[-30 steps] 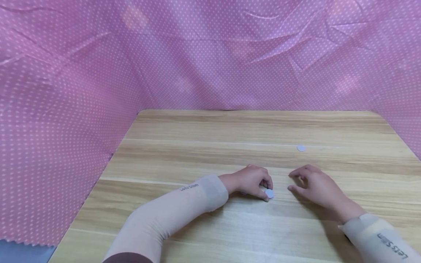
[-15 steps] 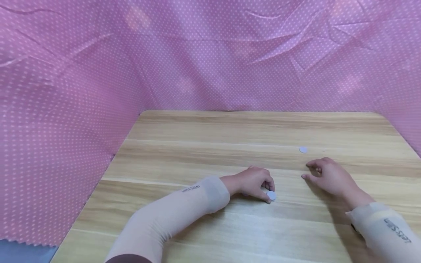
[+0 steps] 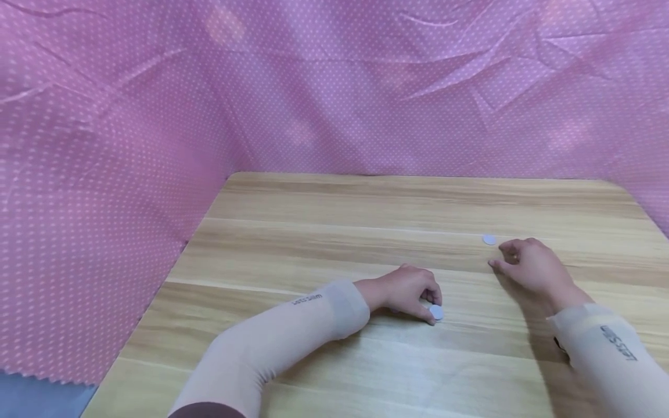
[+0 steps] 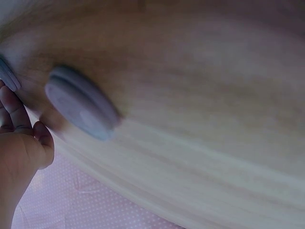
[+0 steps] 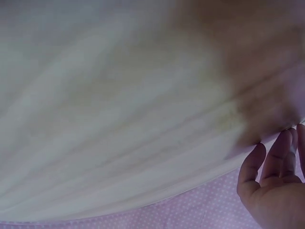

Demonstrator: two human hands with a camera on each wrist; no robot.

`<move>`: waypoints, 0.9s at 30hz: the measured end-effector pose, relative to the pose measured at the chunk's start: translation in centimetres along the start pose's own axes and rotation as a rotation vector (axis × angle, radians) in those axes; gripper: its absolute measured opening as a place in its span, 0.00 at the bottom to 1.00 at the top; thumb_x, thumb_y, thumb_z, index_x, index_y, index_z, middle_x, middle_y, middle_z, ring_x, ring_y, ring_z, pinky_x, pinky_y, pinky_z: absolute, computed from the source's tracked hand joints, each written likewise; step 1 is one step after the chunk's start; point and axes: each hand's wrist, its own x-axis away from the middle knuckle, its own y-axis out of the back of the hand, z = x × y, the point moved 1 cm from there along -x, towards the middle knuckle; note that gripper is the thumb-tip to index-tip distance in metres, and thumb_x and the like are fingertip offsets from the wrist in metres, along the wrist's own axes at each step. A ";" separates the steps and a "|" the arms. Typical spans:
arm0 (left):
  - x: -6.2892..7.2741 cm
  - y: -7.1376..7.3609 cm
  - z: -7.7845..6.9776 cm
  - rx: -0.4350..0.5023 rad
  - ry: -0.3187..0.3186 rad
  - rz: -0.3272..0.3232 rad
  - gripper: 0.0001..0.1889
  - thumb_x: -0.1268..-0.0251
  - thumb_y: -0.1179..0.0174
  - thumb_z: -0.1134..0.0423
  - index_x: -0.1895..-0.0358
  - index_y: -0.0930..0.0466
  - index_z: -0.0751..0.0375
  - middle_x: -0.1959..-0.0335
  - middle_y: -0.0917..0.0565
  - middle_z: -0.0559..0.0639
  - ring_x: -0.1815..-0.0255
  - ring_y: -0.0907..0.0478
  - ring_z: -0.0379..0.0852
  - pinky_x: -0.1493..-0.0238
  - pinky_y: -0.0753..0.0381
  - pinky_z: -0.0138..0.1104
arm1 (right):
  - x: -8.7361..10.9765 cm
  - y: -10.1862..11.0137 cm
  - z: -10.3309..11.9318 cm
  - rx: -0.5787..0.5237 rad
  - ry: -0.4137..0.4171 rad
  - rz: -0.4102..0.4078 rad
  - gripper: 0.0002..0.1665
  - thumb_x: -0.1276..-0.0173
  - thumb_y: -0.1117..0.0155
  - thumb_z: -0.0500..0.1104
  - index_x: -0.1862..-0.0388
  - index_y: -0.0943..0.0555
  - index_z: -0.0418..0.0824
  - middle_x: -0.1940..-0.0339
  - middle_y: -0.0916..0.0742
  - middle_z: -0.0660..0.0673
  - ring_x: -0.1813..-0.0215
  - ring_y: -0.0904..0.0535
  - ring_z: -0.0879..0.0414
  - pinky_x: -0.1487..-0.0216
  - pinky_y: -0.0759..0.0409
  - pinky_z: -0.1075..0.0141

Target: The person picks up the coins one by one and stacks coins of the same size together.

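Observation:
My left hand [image 3: 410, 292] is low over the wooden table in the head view, curled fingers and thumb at the edges of a small pale round disc [image 3: 436, 312]. That disc [image 4: 8, 75] shows at the far left of the left wrist view, by the fingertips. Nearer that camera sits a second thick disc [image 4: 81, 105] with a groove around its edge, mostly hidden behind the hand in the head view. The right hand [image 3: 535, 268] has loosely bent fingers, thumb apart, with nothing between them. Just beyond its fingertips lies a third pale disc [image 3: 489, 239].
The wood-grain table [image 3: 334, 232] has rounded far corners. Pink dotted cloth [image 3: 334, 104] hangs behind it and along both sides. Light sleeves cover both forearms, and the right one casts a shadow on the tabletop.
The right hand has moved away from the left hand, to the right and farther across the table, up to the far disc. The left hand stays at its disc.

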 end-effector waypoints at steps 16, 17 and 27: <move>-0.2 0.3 -0.3 0.004 0.028 0.015 0.12 0.49 0.29 0.48 0.62 0.16 0.44 0.66 0.26 0.30 0.63 0.32 0.26 0.51 0.44 0.28 | -2.3 0.4 -0.6 0.021 -0.038 0.002 0.42 0.33 0.44 0.64 0.41 0.30 0.27 0.49 0.26 0.24 0.46 0.32 0.30 0.46 0.37 0.37; -0.2 0.3 -0.3 0.005 0.028 0.015 0.12 0.49 0.29 0.48 0.62 0.16 0.44 0.67 0.26 0.30 0.63 0.32 0.26 0.51 0.44 0.28 | -2.5 0.4 -0.7 0.025 -0.032 -0.007 0.41 0.33 0.44 0.63 0.41 0.29 0.27 0.50 0.25 0.24 0.47 0.31 0.31 0.46 0.37 0.38; -0.6 0.6 -0.6 0.004 0.035 0.015 0.12 0.49 0.29 0.47 0.62 0.16 0.44 0.67 0.26 0.30 0.63 0.32 0.25 0.52 0.44 0.27 | -3.0 0.7 -0.5 0.063 0.019 -0.038 0.34 0.31 0.43 0.57 0.42 0.26 0.29 0.53 0.22 0.25 0.48 0.30 0.32 0.47 0.36 0.38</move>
